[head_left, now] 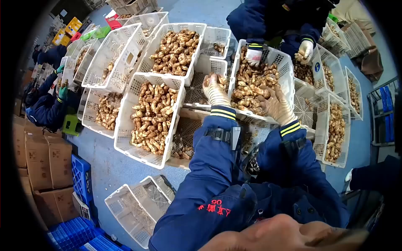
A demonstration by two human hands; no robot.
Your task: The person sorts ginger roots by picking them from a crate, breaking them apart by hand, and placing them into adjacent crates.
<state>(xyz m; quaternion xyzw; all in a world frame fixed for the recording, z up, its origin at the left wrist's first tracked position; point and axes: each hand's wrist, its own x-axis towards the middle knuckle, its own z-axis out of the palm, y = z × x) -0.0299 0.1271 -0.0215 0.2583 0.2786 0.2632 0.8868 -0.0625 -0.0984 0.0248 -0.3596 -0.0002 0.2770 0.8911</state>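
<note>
My left hand (216,87), in a dirty pale glove, is over the small crate (200,90) left of the middle crate; its fingers are curled, and what they hold, if anything, is too small to tell. My right hand (276,104), gloved too, reaches over the right front part of the middle white crate (289,67), fingers spread above brown knobbly mushroom-like pieces (250,90). A co-worker's gloved hand (253,56) touches the pieces at the back of the same crate. The co-worker's other hand (305,51) holds pale pieces over the crate to the right.
Filled white crates (180,79) stand to the left, others (345,125) to the right. Empty crates (130,209) lie on the blue floor near the front left. Cardboard boxes (48,159) and blue plastic crates (75,234) are at the far left. Another person (52,104) works there.
</note>
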